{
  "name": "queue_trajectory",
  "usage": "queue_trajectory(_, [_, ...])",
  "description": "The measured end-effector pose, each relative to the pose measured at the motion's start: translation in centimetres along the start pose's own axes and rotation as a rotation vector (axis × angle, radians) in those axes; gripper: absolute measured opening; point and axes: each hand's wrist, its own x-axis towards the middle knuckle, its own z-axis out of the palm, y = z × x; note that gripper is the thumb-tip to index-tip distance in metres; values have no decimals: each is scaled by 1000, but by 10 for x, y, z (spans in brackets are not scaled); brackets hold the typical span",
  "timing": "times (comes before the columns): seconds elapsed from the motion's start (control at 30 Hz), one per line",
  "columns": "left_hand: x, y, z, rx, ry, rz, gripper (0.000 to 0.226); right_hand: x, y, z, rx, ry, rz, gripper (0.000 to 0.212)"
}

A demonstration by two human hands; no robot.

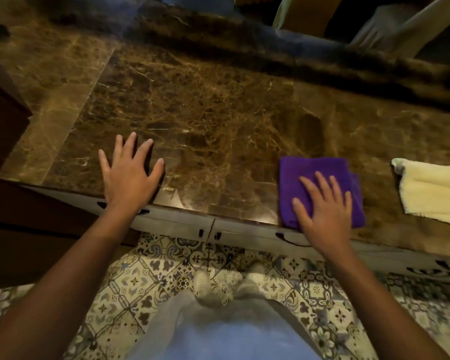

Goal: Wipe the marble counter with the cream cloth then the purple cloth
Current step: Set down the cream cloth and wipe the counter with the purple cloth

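The person stands at the brown marble worktop (205, 113) and looks down on both hands. The left hand (130, 175) lies flat on the bare stone near the front edge, palm down, fingers spread and pointing away from the body. It holds nothing; its grip is open. The left forearm comes up from the lower left corner, bare, and crosses the front edge of the worktop.

The right hand (325, 206) lies flat on the purple cloth (315, 172), palm down, fingers spread and straight. The grip is open here too: the hand presses on the cloth but the fingers do not close around it. The purple cloth is folded into a rough square and sits at the front edge of the worktop, on the right side. The hand covers its near right part.

The cream cloth (434, 193) lies on the worktop further to the right, apart from the purple one, and the picture border cuts it off. No hand touches it.

Below the worktop there is a patterned tile floor (166, 268) and the person's feet.
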Motion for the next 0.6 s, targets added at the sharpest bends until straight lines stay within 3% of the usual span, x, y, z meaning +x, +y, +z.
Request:
queue_trajectory(0.17, [0, -4, 8, 48, 39, 15, 57, 65, 46, -11, 0, 9, 206, 68])
queue_trajectory(0.33, [1, -4, 11, 45, 66, 12, 58, 150, 36, -13, 44, 19, 341, 64])
queue_trajectory(0.47, [1, -5, 12, 59, 77, 8, 61, 203, 5, -12, 84, -55, 276, 66])
queue_trajectory(0.6, [1, -5, 12, 63, 78, 3, 63, 214, -44, 0, 33, -116, 97, 68])
